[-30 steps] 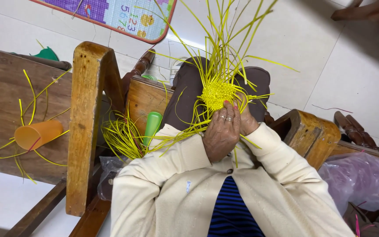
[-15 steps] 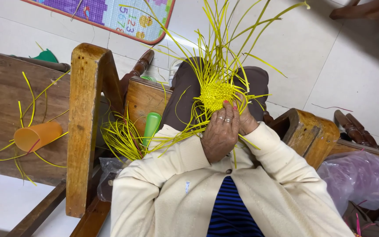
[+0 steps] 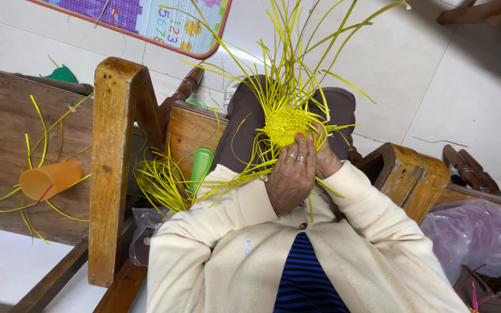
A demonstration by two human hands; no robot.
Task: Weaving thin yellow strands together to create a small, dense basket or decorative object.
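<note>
Hands meet at the lap: left hand (image 3: 292,177), rings on its fingers, is curled around a woven yellow mat (image 3: 285,124), with right hand (image 3: 326,159) tucked behind it, gripping the same weave. Loose strands (image 3: 297,52) fan upward from the mat. More strands (image 3: 160,182) lie bundled beside a green tube (image 3: 201,168). An orange cup (image 3: 50,179) lies tipped on the wooden surface (image 3: 1,133), well apart.

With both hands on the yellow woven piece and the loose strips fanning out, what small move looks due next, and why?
Probably folding one loose yellow strip across the woven patch. The left hand and right hand both grip the patch's near edge, and many strips stick out unwoven.
</note>
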